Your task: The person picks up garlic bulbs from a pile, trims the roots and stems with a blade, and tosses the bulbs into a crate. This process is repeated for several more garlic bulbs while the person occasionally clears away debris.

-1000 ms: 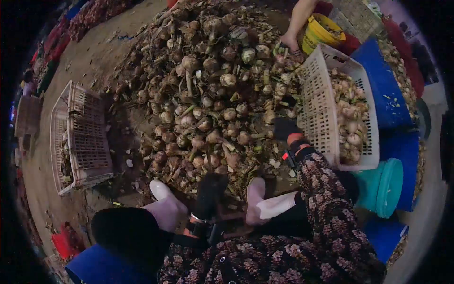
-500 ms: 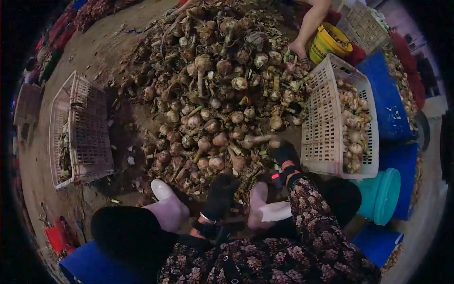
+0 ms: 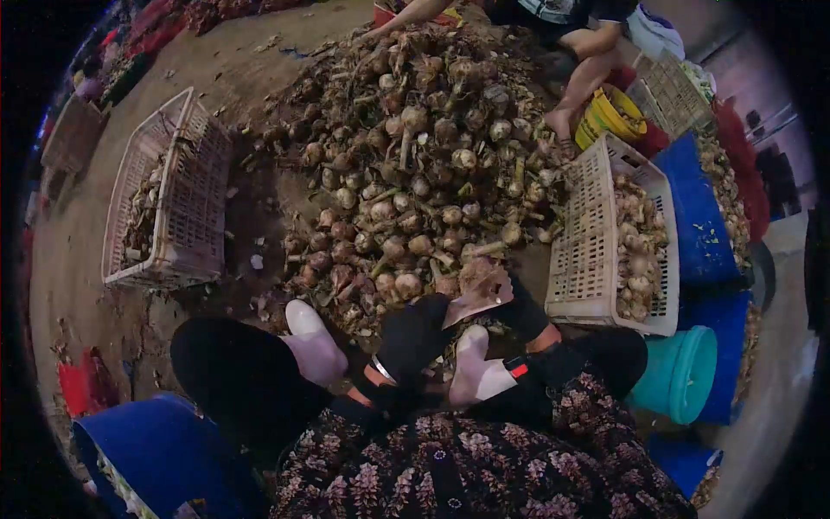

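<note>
My left hand (image 3: 415,333), in a black glove, is closed at the near end of a broad flat knife blade (image 3: 477,303). Beside the blade's right end is my right hand (image 3: 521,310), also black-gloved, with fingers curled inward. A garlic bulb (image 3: 481,273) shows just beyond the blade, against the right glove; dark fingers partly hide the contact. Past both hands rises a large heap of soil-stained garlic (image 3: 415,186) with stalks and dry leaves. The knife's handle is hidden in the glove.
A slatted crate (image 3: 186,208) with some trimmings stands left; another crate (image 3: 575,238), holding garlic bulbs, stands right. A teal bucket (image 3: 679,372) and blue bins (image 3: 700,208) are further right. Another person's foot (image 3: 562,121) rests near a yellow bucket (image 3: 596,117). My boots (image 3: 316,346) flank the hands.
My right hand has drawn back from the heap toward my left hand, with a bulb near it. The blade now shows between them. The view has shifted, showing more of the other person.
</note>
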Available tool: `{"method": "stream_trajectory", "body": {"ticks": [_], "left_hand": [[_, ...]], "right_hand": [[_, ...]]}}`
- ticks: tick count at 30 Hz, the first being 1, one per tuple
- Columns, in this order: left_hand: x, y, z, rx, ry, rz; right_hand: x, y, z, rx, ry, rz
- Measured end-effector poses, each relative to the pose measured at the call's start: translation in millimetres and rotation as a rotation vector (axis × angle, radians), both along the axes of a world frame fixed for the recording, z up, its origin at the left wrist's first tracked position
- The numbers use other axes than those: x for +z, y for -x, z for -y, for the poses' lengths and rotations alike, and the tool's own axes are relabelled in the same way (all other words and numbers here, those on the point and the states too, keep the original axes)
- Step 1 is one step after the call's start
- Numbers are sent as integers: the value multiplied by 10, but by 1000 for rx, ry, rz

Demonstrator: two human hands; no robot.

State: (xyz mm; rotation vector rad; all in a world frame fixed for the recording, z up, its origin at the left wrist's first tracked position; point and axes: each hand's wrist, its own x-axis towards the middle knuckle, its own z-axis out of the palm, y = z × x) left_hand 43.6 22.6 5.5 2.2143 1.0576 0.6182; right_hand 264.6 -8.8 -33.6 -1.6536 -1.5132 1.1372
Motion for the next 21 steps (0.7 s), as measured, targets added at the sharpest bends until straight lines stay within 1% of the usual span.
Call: {"method": "stream_trajectory", "body": {"ticks": [1, 3, 4, 6, 10, 11, 13, 15, 16, 19, 21], "left_hand": [[6, 15, 21, -13, -38, 10], [13, 49, 52, -39, -30, 15], [20, 61, 62, -51, -27, 16], [70, 76, 69, -48, -34, 46], [101, 105, 105, -17, 23, 61], [126, 115, 100, -33, 79, 17], [205, 127, 76, -67, 193, -68], [134, 149, 88, -91, 90, 2], [87, 165, 85, -102, 39, 36], [-55, 133, 34, -163, -36, 106], [-95, 139, 38, -159, -54, 79]], "right_hand": [[153, 55, 6, 50, 49, 55], [6, 47, 48, 3, 161, -184], [-2, 50, 89, 16, 164, -212], [31, 77, 129, 75, 132, -162], [216, 150, 116, 255, -44, 77], [228, 156, 113, 289, -73, 114], [203, 162, 130, 297, -50, 103], [137, 139, 164, 215, 126, -22], [302, 217, 208, 157, 151, -136], [461, 317, 304, 11, 270, -548], [402, 314, 331, 154, 423, -966]]}}
